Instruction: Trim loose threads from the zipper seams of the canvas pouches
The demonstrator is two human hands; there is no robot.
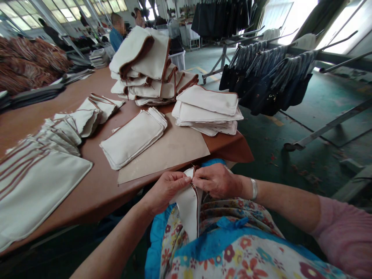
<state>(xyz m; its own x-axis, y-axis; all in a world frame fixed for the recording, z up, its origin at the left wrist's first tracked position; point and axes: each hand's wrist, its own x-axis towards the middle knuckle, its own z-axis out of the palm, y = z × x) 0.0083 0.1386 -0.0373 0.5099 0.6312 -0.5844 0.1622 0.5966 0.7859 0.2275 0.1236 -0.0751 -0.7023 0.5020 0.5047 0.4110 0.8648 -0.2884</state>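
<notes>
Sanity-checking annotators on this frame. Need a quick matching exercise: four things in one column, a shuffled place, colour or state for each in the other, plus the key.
Things:
1. bracelet
2. tan sheet
3. bags
4. lap piece

Descriptions:
A. dark, hanging
B. held by the left hand and right hand
C. silver
D. flat on the table

Pairs: 1-C, 2-D, 3-A, 4-B

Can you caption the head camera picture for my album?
Left hand and right hand pinch a white, brown-edged piece over a flowery apron, beside a brown table.
</notes>
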